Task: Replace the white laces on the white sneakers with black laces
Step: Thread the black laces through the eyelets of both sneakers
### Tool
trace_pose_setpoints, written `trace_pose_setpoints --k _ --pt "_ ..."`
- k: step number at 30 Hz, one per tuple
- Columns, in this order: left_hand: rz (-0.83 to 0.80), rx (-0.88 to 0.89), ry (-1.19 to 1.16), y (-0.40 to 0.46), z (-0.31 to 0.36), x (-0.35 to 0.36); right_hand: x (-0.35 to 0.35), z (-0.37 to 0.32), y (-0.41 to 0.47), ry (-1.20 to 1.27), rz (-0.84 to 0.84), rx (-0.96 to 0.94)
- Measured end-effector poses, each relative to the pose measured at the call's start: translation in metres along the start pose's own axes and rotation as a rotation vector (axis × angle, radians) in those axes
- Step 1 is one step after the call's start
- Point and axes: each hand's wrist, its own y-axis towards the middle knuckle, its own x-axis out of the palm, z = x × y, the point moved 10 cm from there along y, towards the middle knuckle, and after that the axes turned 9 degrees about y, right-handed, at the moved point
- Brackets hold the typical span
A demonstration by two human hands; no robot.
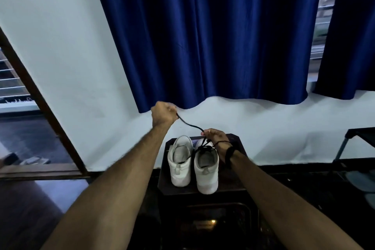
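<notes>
1. White sneakers, the left sneaker [181, 161] and the right sneaker [206, 168], stood side by side on a dark surface [231, 185].
2. Left hand [163, 114] gripped the black lace [189, 123], fingers curled round it.
3. Right hand [216, 137] pinched the lace above the right sneaker.

White sneakers [193, 164], black lace [189, 123], dark stool [233, 182], plain deep-blue curtain [207, 32], white wall [67, 50].
</notes>
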Motion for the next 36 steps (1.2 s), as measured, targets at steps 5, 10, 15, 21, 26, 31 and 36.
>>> trace_pose_setpoints --k 5,10,15,21,26,31,36 --pt "-0.22 0.194 0.268 -0.023 0.009 0.037 0.011 0.002 0.011 -0.24 -0.144 -0.007" --pt "-0.68 0.118 -0.072 -0.064 0.019 0.097 0.02 -0.006 0.018 -0.269 -0.207 0.012" --pt "-0.748 0.005 -0.103 -0.075 -0.007 0.112 0.013 -0.015 0.013 -0.278 -0.166 -0.024" --pt "-0.505 -0.06 -0.193 -0.056 -0.029 0.096 0.006 -0.016 0.014 -0.23 -0.105 -0.038" --pt "-0.447 -0.161 -0.251 -0.054 -0.067 0.1 -0.001 -0.018 0.008 -0.113 -0.068 0.024" --pt "-0.368 -0.088 -0.337 -0.057 -0.061 0.093 0.006 -0.021 0.008 -0.055 -0.129 0.052" --pt "-0.387 -0.103 -0.507 -0.069 -0.03 0.107 0.013 -0.038 0.01 0.01 -0.138 0.028"
